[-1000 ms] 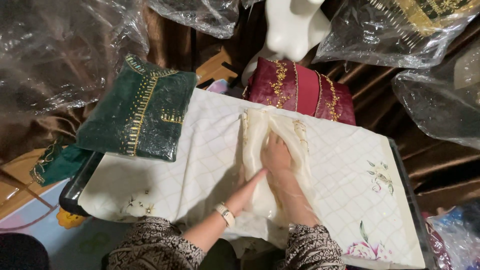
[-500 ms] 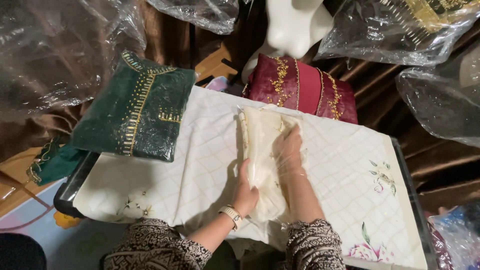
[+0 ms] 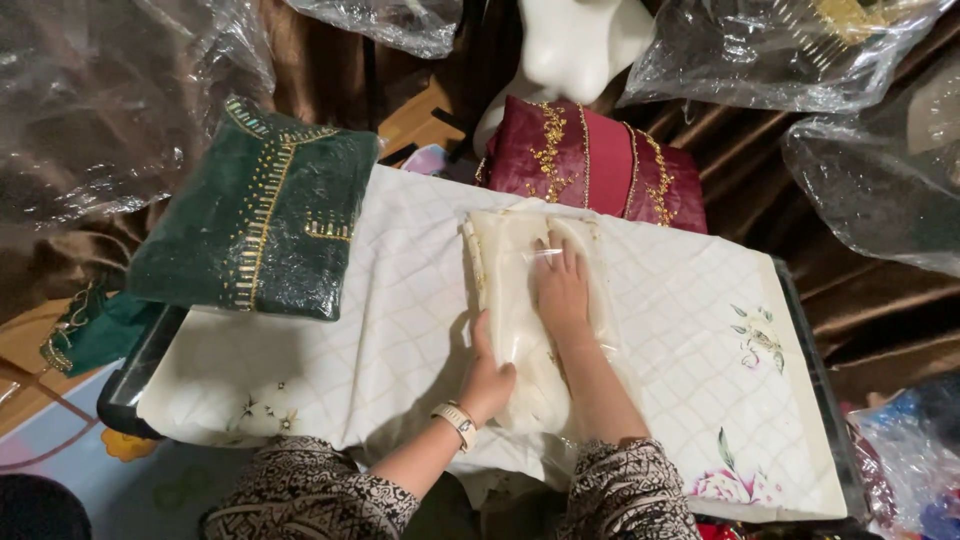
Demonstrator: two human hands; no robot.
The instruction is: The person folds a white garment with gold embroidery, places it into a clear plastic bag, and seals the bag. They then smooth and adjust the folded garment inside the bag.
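A folded cream garment in a clear plastic bag (image 3: 505,290) lies lengthwise on the white quilted cloth (image 3: 400,320) covering the table. My right hand (image 3: 562,290) lies flat on the cream fabric with its fingers spread, and a glossy film of plastic seems to cover it. My left hand (image 3: 487,378), with a watch on the wrist, grips the packet's near left edge. Patterned sleeves cover both my forearms.
A green garment with gold trim, bagged in plastic (image 3: 255,220), rests on the table's left corner. A maroon and gold one (image 3: 590,160) lies behind the cream packet. Crumpled clear bags (image 3: 110,100) and a white mannequin base (image 3: 575,45) surround the table.
My right hand has slid a little farther up the cream fabric, and the packet looks flatter. My left hand stays at the near edge.
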